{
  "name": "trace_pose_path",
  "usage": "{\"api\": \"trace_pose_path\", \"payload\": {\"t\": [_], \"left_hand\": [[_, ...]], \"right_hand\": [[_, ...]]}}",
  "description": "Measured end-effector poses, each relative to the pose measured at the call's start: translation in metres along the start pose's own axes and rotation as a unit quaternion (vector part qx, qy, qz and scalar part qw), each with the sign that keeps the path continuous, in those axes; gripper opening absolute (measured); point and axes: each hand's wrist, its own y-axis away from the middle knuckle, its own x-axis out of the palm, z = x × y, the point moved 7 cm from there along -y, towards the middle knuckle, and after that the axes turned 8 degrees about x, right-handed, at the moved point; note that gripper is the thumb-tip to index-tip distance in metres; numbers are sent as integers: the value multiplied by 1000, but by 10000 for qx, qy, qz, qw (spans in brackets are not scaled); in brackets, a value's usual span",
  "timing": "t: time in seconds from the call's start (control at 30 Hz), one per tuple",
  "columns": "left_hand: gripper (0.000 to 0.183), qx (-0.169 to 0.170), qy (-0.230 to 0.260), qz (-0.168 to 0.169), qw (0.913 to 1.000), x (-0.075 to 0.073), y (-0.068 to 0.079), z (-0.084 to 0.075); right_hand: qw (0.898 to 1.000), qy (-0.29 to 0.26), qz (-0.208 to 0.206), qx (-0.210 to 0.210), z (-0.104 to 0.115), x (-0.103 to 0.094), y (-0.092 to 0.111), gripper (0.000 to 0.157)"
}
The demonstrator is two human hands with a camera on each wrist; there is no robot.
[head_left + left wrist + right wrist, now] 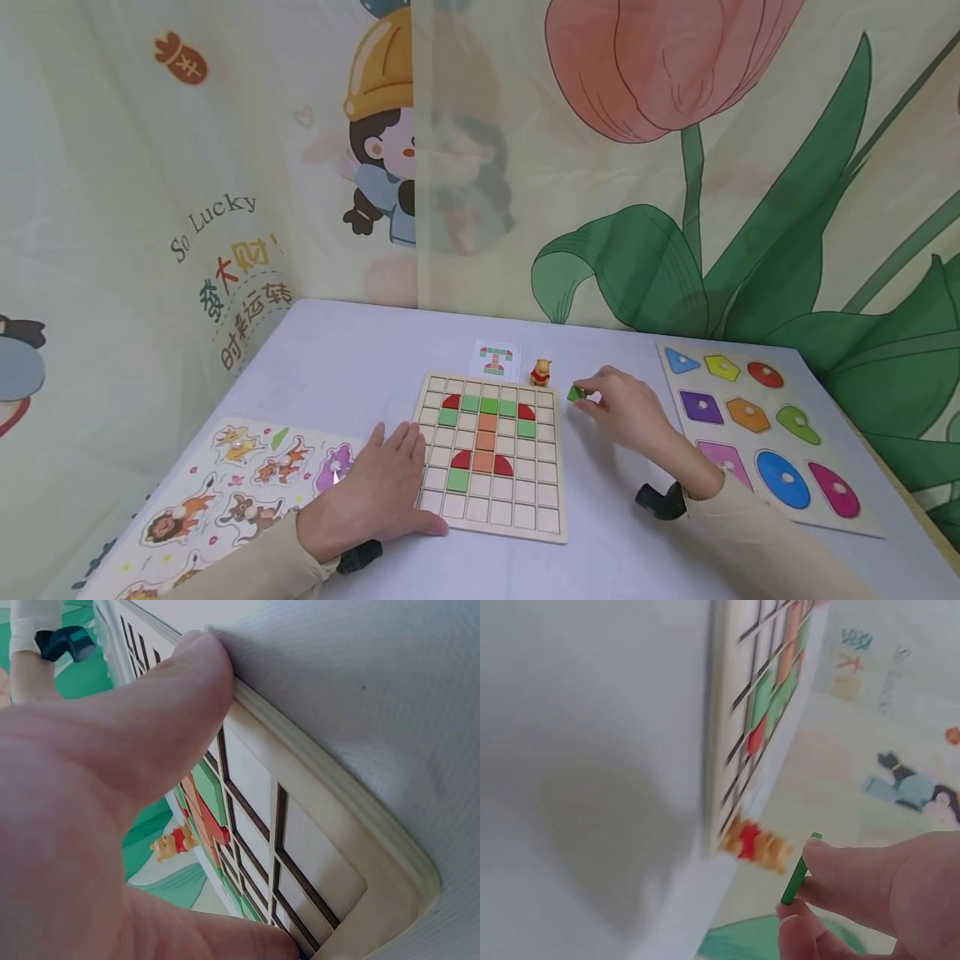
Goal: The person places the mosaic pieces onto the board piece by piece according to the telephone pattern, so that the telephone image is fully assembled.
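Note:
A wooden grid board [517,508] lies on the white table, with green, orange and red tiles set in some squares. My left hand [382,483] rests along the board's left edge, fingers straight; in the left wrist view its thumb [199,671] touches the rim. My right hand [626,408] pinches a small green tile [801,871] between thumb and fingertips, held right of the board's upper corner. Behind the board lies a pattern card [496,360] showing a similar coloured figure. A small bear figurine [540,372] stands beside the card.
An animal puzzle board [217,475] lies at the left, partly under my left forearm. On the right is a shape puzzle board [738,433] with knobbed coloured pieces, its lower part behind my right forearm. A printed curtain [480,275] hangs behind the table.

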Motion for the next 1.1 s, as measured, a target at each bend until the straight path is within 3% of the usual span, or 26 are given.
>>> {"api": "trace_pose_path", "payload": {"t": [0.27,0.53,0.73,0.93,1.1], "left_hand": [[112,-17,23,-9,10000,-1,1,0],[114,-15,4,-38,10000,-1,1,0],[114,4,81,-71,9999,-1,1,0],[113,-7,161,-56,9999,-2,2,1],[113,-16,168,-46,9998,-1,2,1]], "right_hand": [[9980,-386,81,-498,45,4,25,36],[9879,-572,401,-1387,86,25,42,31],[9787,-565,743,-1828,102,41,50,31],[9740,-382,1084,-1952,116,55,56,33],[9731,-85,1080,-2032,122,61,58,32]]}}
